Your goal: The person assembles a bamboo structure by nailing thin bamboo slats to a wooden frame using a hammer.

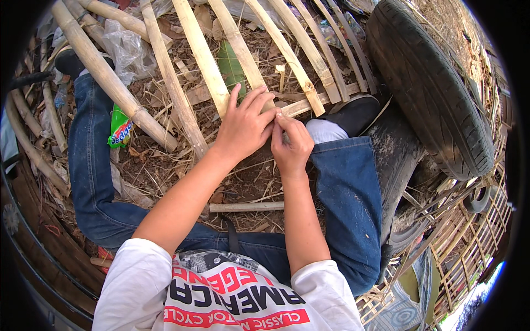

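A row of split bamboo slats (202,52) fans out from the far side toward me, with their near ends by a bamboo crosspiece (302,106). Over the near end of one bamboo slat (236,44) my left hand (243,127) is closed, fingers bent across it and one finger pointing away. Right beside it, my right hand (291,142) is closed in a pinch at the same slat's end, its fingertips touching the left hand's. Whatever is between those fingertips is hidden or too small to make out.
A large black tyre (430,88) leans at the right, beside my shoe (354,115). Thick bamboo poles (105,74), a clear plastic bag (126,52) and a green packet (118,128) lie at the left. A short bamboo stick (245,207) rests between my legs. Woven bamboo latticework (464,248) stands at the lower right.
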The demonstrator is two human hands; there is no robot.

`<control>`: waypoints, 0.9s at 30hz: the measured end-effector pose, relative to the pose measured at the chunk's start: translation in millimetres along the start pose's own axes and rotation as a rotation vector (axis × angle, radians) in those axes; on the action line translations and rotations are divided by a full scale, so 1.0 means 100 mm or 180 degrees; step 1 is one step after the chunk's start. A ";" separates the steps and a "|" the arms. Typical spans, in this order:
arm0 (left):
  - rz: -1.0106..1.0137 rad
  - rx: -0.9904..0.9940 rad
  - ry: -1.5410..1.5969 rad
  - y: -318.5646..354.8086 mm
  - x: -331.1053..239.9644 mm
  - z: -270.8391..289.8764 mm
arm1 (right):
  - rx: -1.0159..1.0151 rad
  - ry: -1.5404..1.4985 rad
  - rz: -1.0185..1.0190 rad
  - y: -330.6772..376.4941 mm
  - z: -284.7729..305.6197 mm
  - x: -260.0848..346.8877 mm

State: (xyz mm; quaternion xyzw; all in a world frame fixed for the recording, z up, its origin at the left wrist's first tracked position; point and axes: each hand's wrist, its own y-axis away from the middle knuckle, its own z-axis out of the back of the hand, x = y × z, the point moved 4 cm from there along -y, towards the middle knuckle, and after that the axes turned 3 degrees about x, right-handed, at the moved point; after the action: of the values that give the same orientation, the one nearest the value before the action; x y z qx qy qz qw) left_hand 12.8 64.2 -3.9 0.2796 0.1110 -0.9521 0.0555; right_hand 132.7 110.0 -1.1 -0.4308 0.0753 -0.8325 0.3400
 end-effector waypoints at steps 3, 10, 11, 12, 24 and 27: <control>-0.0014 0.0029 0.0007 0.00 0.00 0.00 | -0.0012 0.0035 0.0015 0.00 0.00 0.00; -0.0001 -0.0120 0.0251 0.02 0.04 -0.02 | 0.0023 0.0088 0.0007 0.00 0.00 -0.01; 0.0016 -0.0228 0.0392 0.02 0.05 -0.02 | 0.0023 0.0086 0.0010 0.00 0.01 -0.02; 0.0024 -0.0225 0.0393 0.03 0.06 -0.03 | 0.0031 0.0083 0.0007 -0.01 0.02 -0.02; 0.0031 -0.0368 0.0434 0.04 0.09 -0.05 | 0.0399 0.0239 0.0071 -0.03 0.05 0.00; 0.0115 -0.0374 0.0547 0.04 0.10 -0.05 | 0.0428 0.0237 0.0169 -0.02 0.05 -0.01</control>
State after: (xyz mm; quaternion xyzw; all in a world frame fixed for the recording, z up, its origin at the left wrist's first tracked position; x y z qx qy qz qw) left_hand 8.3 61.0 -14.2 0.3584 0.1659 -0.9153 0.0792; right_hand 136.2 112.8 2.0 -0.3736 0.0432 -0.8418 0.3871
